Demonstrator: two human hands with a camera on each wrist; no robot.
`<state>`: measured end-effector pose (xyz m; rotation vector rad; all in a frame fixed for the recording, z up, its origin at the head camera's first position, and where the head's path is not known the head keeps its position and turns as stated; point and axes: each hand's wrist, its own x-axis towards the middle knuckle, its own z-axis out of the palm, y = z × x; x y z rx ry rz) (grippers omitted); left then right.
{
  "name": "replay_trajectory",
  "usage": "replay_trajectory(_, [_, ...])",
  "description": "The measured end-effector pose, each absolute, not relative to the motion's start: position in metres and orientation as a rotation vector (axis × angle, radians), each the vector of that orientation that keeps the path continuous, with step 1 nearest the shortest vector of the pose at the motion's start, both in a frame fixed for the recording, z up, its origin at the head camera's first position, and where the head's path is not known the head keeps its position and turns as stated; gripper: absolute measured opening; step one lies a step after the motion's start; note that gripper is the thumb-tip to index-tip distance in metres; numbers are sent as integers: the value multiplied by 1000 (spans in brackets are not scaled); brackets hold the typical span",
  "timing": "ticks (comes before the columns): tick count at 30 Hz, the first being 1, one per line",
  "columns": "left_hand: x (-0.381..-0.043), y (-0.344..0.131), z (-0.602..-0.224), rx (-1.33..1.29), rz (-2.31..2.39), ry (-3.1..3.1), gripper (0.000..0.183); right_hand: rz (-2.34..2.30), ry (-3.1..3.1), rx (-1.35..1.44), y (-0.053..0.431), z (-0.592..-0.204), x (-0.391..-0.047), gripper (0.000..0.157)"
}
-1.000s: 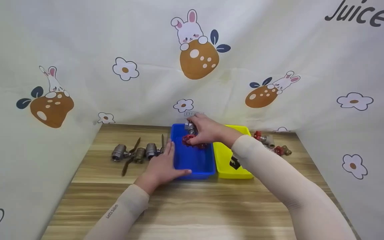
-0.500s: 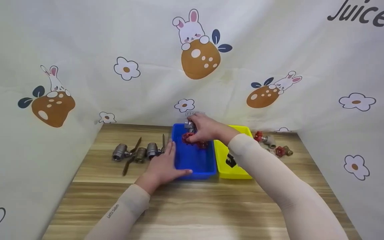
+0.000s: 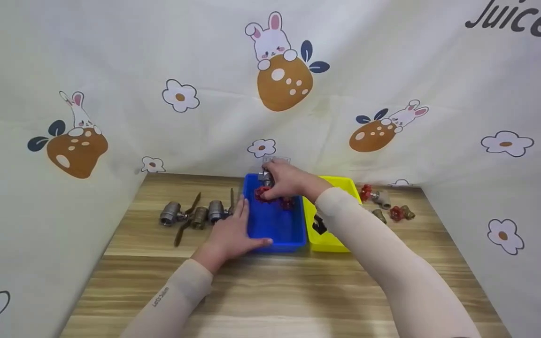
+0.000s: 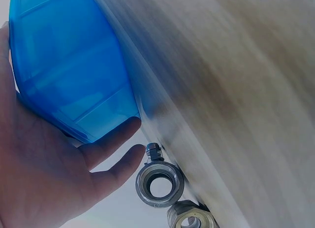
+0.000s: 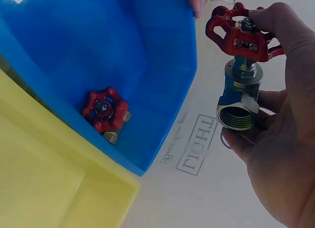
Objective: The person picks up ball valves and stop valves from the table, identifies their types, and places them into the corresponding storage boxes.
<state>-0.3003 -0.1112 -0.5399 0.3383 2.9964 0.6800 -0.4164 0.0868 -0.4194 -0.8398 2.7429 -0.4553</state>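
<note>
Grey metal lever valves (image 3: 171,213) lie left on the wood-grain tabletop (image 3: 270,295); the left hand (image 3: 229,234), fingers straight, touches the blue plastic bin (image 3: 275,247); the right hand (image 3: 289,180) grips a red-wheeled silver metal valve (image 5: 240,82) by its far end; a beige sleeve (image 3: 369,234) blocks part of the yellow plastic bin (image 3: 329,246).

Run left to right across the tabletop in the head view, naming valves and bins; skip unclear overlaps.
Leftmost grey valve, brownish valve, second grey valve, blue bin, yellow bin, red-wheeled grey valve, red-wheeled brass valve.

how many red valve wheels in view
4: one wheel in the right hand, one inside the blue bin, two right of the yellow bin; the right sleeve may hide more.
</note>
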Motion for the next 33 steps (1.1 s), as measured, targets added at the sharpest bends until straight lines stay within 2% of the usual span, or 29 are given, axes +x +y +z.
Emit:
replay_trajectory(25, [-300,-112,-538,322,699,2967,140,-441,2767,-883,73,-438,-434,100])
replay_trajectory(33, [-300,-111,-538,319,719,2967,140,-483,2746,-841,69,-440,-436,102])
